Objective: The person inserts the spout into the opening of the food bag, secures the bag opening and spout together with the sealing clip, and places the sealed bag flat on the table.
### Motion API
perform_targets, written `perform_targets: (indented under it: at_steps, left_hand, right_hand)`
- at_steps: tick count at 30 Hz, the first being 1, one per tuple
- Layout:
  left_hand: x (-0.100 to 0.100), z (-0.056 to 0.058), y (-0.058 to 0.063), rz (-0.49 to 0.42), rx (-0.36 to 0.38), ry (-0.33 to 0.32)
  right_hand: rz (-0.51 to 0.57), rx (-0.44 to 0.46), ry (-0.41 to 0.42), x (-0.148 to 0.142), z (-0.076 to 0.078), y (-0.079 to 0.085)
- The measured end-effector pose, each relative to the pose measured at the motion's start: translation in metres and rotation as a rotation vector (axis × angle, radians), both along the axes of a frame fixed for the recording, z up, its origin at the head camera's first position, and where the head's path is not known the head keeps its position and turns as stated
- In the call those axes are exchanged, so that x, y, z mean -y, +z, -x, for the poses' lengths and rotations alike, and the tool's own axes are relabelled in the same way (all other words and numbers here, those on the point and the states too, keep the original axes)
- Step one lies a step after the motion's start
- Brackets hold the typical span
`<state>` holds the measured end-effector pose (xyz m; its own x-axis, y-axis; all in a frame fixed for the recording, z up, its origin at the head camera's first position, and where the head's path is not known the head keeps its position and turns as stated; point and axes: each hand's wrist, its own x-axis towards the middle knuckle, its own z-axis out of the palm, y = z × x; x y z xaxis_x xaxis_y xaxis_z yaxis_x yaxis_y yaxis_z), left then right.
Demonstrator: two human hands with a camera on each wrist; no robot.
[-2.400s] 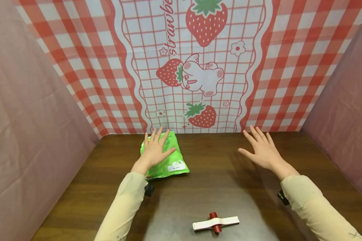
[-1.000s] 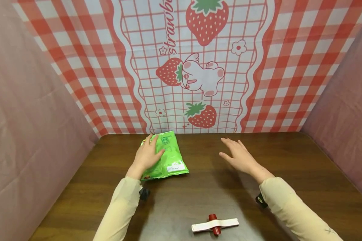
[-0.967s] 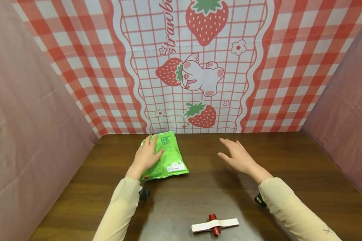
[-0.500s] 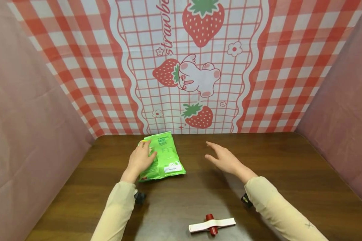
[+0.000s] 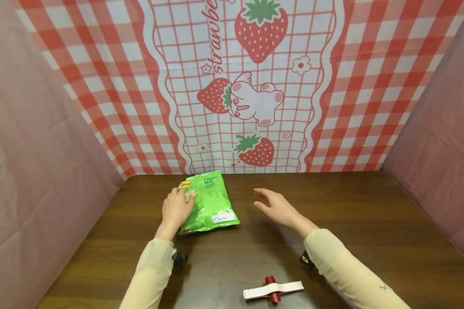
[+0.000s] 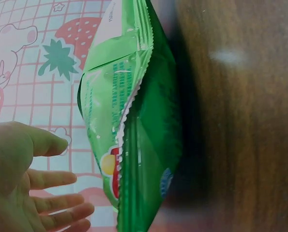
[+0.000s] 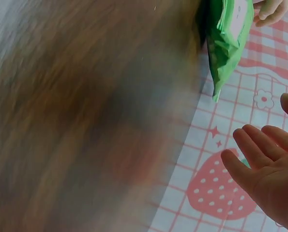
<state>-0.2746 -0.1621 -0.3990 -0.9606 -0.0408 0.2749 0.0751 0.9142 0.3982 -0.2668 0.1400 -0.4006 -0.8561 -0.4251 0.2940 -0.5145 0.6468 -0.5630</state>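
Note:
A green chip bag [image 5: 212, 206] lies on the table at the back left, close to the patterned cloth. My left hand [image 5: 175, 210] hovers over its left edge with loosely bent fingers. In the left wrist view a gap shows between that hand [image 6: 37, 179] and the bag [image 6: 110, 101], whose crimped seam faces the camera. Right of the bag, my right hand [image 5: 278, 208] is held above the table, fingers extended and touching nothing. The right wrist view shows the right palm [image 7: 267, 174] apart from the bag [image 7: 226, 43].
A white strip with a red cylinder [image 5: 273, 290] across its middle lies near the front of the brown table [image 5: 352, 206]. A strawberry-print cloth [image 5: 251, 107] hangs behind. Plain pinkish cloths [image 5: 42, 150] stand at both sides.
Both hands have come lower and nearer to me. My right hand has moved left toward the bag; my left hand has shifted left to the bag's edge. The bag stays put.

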Motion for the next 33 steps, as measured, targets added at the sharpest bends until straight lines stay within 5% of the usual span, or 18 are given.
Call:
perform_targets:
  at_steps: [24,33]
  left_hand:
    - [0.004,-0.005,-0.013,-0.148,0.169,0.087]
    - [0.005,-0.010,-0.017,-0.170,0.227,0.103]
  right_hand:
    - [0.148,0.244,-0.025,0.035,0.003,-0.016]
    - [0.100,0.305,-0.029,0.047,0.002,-0.027]
